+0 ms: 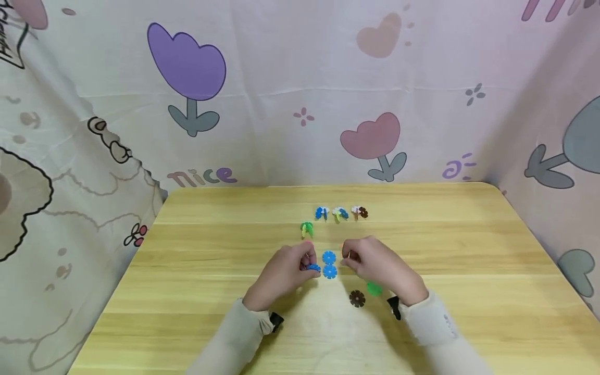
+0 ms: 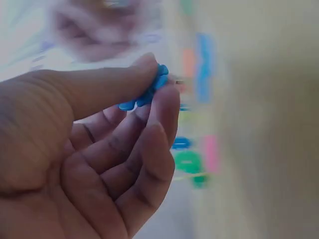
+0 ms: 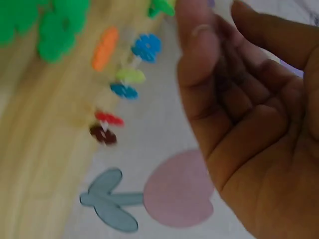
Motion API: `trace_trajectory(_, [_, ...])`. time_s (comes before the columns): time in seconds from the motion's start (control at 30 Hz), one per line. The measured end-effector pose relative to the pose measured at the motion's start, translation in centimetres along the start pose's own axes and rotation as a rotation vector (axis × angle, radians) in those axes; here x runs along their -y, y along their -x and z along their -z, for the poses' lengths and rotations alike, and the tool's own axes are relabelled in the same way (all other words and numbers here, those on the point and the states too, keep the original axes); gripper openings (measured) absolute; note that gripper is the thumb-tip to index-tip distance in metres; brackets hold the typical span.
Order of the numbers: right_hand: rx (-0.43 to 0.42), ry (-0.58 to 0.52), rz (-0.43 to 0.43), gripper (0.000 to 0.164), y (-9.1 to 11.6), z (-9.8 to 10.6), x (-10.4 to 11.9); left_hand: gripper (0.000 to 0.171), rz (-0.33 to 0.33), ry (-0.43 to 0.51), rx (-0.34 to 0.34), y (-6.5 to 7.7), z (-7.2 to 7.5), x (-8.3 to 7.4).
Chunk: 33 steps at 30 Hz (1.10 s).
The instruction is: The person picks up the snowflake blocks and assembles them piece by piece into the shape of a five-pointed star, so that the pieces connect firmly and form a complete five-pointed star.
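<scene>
My left hand (image 1: pixel 286 268) pinches a blue notched plastic disc (image 2: pixel 144 92) between thumb and forefinger; in the left wrist view the fingertips cover part of it. Two more blue discs (image 1: pixel 329 271) lie in a short column just right of that hand. Across from them is my right hand (image 1: pixel 379 263), low over the table with its fingers loosely bent. The right wrist view shows a gap between its thumb and forefinger, and nothing is held there. A brown disc (image 1: pixel 357 298) and a green disc (image 1: pixel 374 289) lie below the right hand.
Small joined clusters of discs stand in a row at the back: a blue and white cluster (image 1: pixel 322 213), a yellow and blue one (image 1: pixel 340 214), and a brown one (image 1: pixel 360 212). A green cluster (image 1: pixel 307 229) stands nearer. Behind the wooden table (image 1: pixel 197 291) hangs a printed cloth (image 1: pixel 272 62).
</scene>
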State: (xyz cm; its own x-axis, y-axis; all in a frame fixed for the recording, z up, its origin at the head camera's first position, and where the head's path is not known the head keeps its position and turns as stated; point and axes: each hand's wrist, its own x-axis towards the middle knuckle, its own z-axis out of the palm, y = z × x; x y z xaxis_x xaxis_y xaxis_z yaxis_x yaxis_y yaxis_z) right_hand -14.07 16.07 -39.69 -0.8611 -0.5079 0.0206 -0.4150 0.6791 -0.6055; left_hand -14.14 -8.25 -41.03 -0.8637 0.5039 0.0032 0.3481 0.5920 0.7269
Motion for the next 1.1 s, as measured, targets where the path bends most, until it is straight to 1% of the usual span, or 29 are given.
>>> trace_trajectory(0.07, [0.030, 0.078, -0.044, 0.010, -0.2, -0.9, 0.2, 0.020, -0.015, 0.080, -0.002, 0.4, 0.9, -0.9])
trace_trajectory(0.13, [0.044, 0.148, -0.091, 0.018, -0.4, -1.7, 0.4, 0.014, -0.034, 0.182, 0.003, 0.9, 1.7, -1.7])
trace_trajectory(0.2, [0.052, 0.197, -0.138, 0.025, -0.7, -2.5, 0.8, 0.009, -0.050, 0.288, 0.021, 1.3, 2.2, -2.3])
trace_trajectory(0.27, [0.052, 0.222, -0.168, 0.031, -1.0, -3.3, 1.2, 0.008, -0.063, 0.363, 0.037, 1.7, 2.6, -2.8])
trace_trajectory(0.37, [0.028, 0.254, -0.197, 0.033, -1.5, -4.2, 1.6, 0.008, -0.054, 0.437, 0.045, 2.1, 2.7, -3.1])
trace_trajectory(0.47, [0.005, 0.270, -0.224, 0.030, -1.8, -4.8, 1.7, 0.009, -0.052, 0.462, 0.028, 2.2, 2.7, -3.0])
trace_trajectory(0.57, [0.013, 0.224, -0.243, 0.028, -1.9, -5.0, 1.4, 0.011, -0.061, 0.443, 0.007, 2.2, 2.7, -2.9])
trace_trajectory(0.7, [0.046, 0.130, -0.258, 0.029, -1.6, -5.0, 1.1, 0.011, -0.081, 0.412, 0.001, 1.9, 2.6, -3.0])
trace_trajectory(0.83, [0.058, 0.084, -0.249, 0.028, -1.4, -4.8, 1.0, 0.013, -0.086, 0.444, -0.011, 1.4, 2.5, -3.2])
trace_trajectory(0.9, [0.065, 0.050, -0.217, 0.024, -1.4, -4.6, 1.0, 0.015, -0.085, 0.482, -0.009, 1.3, 2.5, -3.3])
trace_trajectory(1.0, [0.079, -0.029, -0.141, 0.016, -1.3, -3.8, 1.2, 0.017, -0.084, 0.521, -0.007, 1.4, 2.4, -3.3])
trace_trajectory(1.07, [0.052, -0.092, -0.078, 0.012, -1.1, -2.8, 1.5, 0.017, -0.078, 0.540, -0.009, 1.4, 2.4, -3.2])
trace_trajectory(1.1, [0.018, -0.124, -0.045, 0.012, -0.9, -2.2, 1.7, 0.017, -0.073, 0.546, -0.014, 1.5, 2.4, -3.2])
